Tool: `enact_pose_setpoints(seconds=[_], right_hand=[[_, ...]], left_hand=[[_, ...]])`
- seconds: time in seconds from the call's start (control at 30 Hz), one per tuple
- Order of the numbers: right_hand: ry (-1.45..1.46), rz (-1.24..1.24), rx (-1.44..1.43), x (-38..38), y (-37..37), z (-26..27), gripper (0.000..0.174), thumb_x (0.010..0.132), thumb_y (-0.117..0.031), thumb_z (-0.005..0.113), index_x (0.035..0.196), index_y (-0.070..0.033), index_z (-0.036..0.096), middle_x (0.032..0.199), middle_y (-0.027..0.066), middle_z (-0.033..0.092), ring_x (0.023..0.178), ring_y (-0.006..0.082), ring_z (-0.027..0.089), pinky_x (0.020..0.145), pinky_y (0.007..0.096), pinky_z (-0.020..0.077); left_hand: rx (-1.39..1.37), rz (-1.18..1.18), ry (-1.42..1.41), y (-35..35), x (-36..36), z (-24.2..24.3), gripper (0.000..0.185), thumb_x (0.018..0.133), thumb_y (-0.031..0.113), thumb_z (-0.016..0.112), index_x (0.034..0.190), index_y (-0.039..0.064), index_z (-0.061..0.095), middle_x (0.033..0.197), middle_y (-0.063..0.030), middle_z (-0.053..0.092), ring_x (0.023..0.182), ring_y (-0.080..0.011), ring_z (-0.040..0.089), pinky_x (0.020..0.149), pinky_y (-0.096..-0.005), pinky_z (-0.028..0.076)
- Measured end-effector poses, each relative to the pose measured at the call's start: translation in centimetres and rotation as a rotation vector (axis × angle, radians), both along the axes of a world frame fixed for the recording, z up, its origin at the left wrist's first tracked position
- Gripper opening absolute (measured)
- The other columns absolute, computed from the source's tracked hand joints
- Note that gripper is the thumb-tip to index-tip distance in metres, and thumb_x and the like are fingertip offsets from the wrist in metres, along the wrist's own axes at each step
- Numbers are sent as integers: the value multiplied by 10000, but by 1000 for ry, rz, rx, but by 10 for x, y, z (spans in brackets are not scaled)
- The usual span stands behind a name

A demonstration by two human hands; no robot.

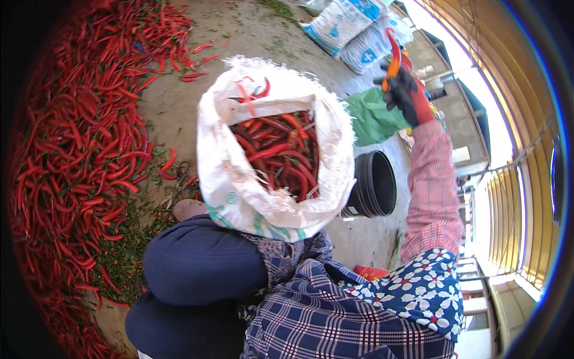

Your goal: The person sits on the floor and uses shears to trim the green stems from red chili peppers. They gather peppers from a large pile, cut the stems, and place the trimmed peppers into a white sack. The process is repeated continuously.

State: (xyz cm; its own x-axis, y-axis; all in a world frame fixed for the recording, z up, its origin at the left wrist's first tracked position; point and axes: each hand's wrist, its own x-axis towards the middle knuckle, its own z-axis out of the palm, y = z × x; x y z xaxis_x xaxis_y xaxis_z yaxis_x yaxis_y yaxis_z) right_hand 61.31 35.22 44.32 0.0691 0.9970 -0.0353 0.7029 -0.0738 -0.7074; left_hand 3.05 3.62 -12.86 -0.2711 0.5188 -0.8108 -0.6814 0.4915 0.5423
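My right hand [401,93], in a dark glove with a red cuff, is raised at arm's length to the right. It grips a curved chili pepper [393,67], red at the tip and orange lower down. My left hand is out of view. Before my knees stands a white woven sack [277,220] with a rolled, frayed rim, holding many red chili peppers [282,155]. A red chili with a green stem [262,89] rests in a fold of the rim, beside a strip of red ribbon [245,96].
A large heap of red chilies [85,148] covers the floor at left, with green leaf scraps [121,262] near my feet. Right of the sack are a black bucket [379,184] and a green sack [376,116]. Filled white-and-blue sacks [345,27] lie farther back.
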Motion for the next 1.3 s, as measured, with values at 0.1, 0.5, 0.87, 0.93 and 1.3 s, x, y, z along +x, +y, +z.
enact_pose_setpoints(seconds=[0.1, 0.5, 0.87, 0.93, 1.3], right_hand=[[84, -281, 52, 75, -66, -29, 414, 955, -293, 516, 1280, -46, 449, 1033, 74, 642, 631, 58, 561, 531, 209, 495], [578, -254, -124, 44, -111, -33, 412, 976, -293, 472, 1334, -95, 425, 939, 42, 596, 616, 88, 589, 521, 249, 505], [483, -431, -1, 161, -108, -99, 291, 951, -206, 505, 1206, -70, 540, 733, -3, 490, 509, 91, 467, 503, 315, 519], [400, -682, 20, 233, -159, -131, 270, 955, -233, 492, 1155, -68, 569, 645, -16, 445, 469, 81, 441, 476, 319, 526], [165, -922, -208, 377, -195, -157, 314, 907, -242, 533, 1174, -79, 555, 815, 27, 591, 597, 145, 553, 530, 344, 475]], left_hand=[[16, -61, 16, 15, 13, 8, 329, 909, 125, 573, 1223, 34, 536, 915, -125, 663, 700, -197, 634, 601, -306, 527], [402, -421, 16, 115, 134, 136, 342, 912, 127, 570, 1239, 37, 525, 929, -130, 662, 705, -203, 634, 609, -312, 529], [674, -640, -144, 167, 295, 246, 355, 914, 129, 567, 1254, 40, 516, 941, -134, 660, 710, -208, 635, 616, -318, 532], [642, -627, -156, 168, 298, 231, 357, 915, 129, 566, 1256, 40, 514, 944, -135, 660, 711, -209, 635, 618, -319, 532], [58, 316, 183, 4, 59, 57, 369, 917, 131, 563, 1271, 43, 505, 956, -140, 658, 717, -214, 636, 625, -324, 534]])
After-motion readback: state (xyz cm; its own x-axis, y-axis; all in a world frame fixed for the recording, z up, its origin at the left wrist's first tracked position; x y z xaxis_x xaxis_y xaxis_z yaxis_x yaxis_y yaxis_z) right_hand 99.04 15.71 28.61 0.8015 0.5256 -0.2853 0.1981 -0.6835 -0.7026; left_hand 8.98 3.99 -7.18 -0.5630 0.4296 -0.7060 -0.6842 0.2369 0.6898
